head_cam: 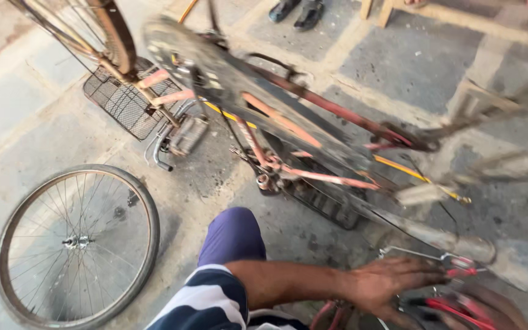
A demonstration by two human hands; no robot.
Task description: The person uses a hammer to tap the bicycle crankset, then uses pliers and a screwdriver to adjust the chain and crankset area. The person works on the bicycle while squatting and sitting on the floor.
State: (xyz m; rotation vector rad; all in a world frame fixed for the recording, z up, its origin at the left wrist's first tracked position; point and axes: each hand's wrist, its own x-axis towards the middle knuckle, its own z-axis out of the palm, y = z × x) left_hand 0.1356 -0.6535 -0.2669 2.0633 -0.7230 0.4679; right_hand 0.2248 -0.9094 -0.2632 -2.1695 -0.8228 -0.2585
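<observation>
My left hand (392,284) reaches across from the striped sleeve to the lower right. Its fingers are stretched out flat, touching thin metal and red parts (459,266) low on an upturned bicycle (288,116). My right hand (502,311) is blurred at the bottom right corner and appears to grip a red-handled tool (444,304). The bicycle has a reddish, dirty frame with a dark chain cover, and it is motion-blurred. My knee in purple cloth (233,235) is bent below it.
A loose spoked wheel (77,244) lies flat on the concrete floor at left. A black wire basket (120,104) and a pedal (187,135) sit near the bicycle's mounted wheel (114,36). Another person's dark shoes (294,12) stand at the top. Wooden pieces (490,104) lie at right.
</observation>
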